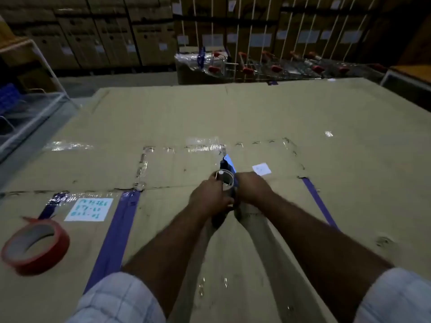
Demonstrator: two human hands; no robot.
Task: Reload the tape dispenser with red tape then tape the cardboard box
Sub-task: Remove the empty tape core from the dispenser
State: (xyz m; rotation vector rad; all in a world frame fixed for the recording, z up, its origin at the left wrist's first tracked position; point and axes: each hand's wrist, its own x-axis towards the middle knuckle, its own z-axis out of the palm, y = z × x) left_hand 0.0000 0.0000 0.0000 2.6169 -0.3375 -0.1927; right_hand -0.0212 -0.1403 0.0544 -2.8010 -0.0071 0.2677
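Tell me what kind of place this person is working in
Most likely a warehouse or stockroom. Stacked cardboard cartons with shipping labels line the back wall, a row of nested shopping carts stands behind the work area, and the person works on a big flattened cardboard box patched with tape.

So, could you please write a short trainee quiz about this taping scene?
1. True or false: the red tape roll is already mounted in the tape dispenser.
2. What holds the dispenser? A) left hand only B) both hands C) neither
3. The red roll lies on the cardboard box, to the person's ____.

Key: 1 false, it lies loose on the box. 2 B, the right hand grips too. 3 left.
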